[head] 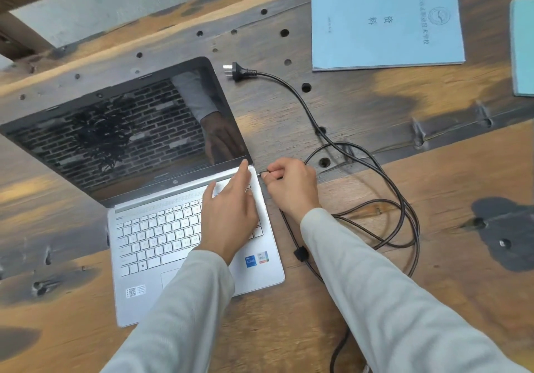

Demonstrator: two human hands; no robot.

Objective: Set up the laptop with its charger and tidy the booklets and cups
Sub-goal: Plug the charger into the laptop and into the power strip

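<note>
A silver laptop (161, 237) stands open on the wooden table (433, 199), its screen dark. My left hand (231, 211) lies flat on the right side of the keyboard, forefinger stretched toward the hinge corner. My right hand (291, 187) pinches the charger's small connector right at the laptop's right edge. The black charger cable (404, 222) loops over the table on the right, and its wall plug (239, 71) lies loose behind the laptop. A light blue booklet (384, 20) rests flat at the back right. No cups are in view.
A second pale teal booklet (523, 46) shows partly at the right edge. The tabletop has several round holes and dark patches. A grey slab (115, 0) runs along the far left behind the table.
</note>
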